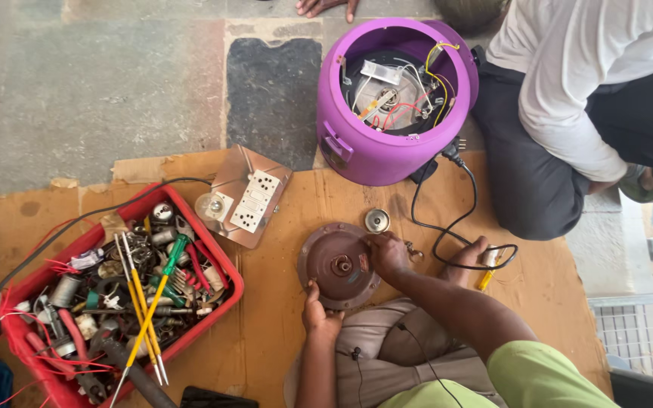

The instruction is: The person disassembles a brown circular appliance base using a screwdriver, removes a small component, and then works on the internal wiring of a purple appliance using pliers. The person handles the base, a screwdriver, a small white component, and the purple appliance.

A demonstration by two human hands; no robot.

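Hands hold round plate; purple pot, toolbox near.

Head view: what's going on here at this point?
A person sits on cardboard, holding a round brown metal plate with both hands: left hand at its lower edge, right hand on its upper right edge. An opened purple appliance body with exposed wiring stands ahead, a red tray of tools lies left, and another person sits nearby.

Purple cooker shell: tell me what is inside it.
Inside the purple cooker shell, which lies open, are a round metal plate, a white block, and red, yellow and white wires. Whatever sits beneath the plate and behind the near wall is hidden.
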